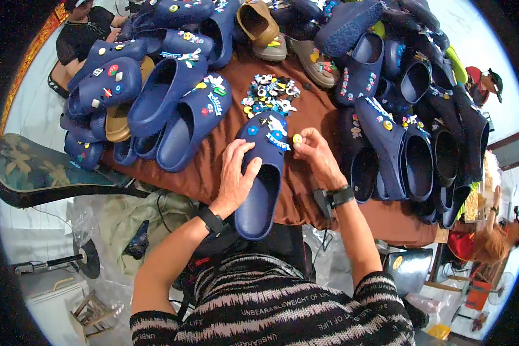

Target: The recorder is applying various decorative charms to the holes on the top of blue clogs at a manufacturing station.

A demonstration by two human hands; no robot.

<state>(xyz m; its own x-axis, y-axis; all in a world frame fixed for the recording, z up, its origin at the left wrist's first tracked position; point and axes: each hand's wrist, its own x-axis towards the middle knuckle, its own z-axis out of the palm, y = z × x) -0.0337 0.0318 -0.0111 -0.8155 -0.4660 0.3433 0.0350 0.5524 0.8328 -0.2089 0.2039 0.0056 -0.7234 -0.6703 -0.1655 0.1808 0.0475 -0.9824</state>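
A navy blue clog [258, 209] lies on the brown cloth [305, 199] in front of me, its toe pointing away. My left hand [234, 176] grips its left side, with the thumb over the rim of the opening. Several small charms sit on the toe, among them a blue flower and a white figure with blue lettering. Just right of the toe, my right hand [319, 158] pinches a small round yellow-and-white charm [297, 139] between thumb and fingers. Beyond the toe lies a loose heap of mixed charms [271, 95].
Navy clogs with charms [193, 124] are piled on the left, and more clogs [380, 144] crowd the right and far side. A brown clog [258, 23] stands at the back. A dark patterned chair seat [52, 170] is at the left. Other people are at the far left and right.
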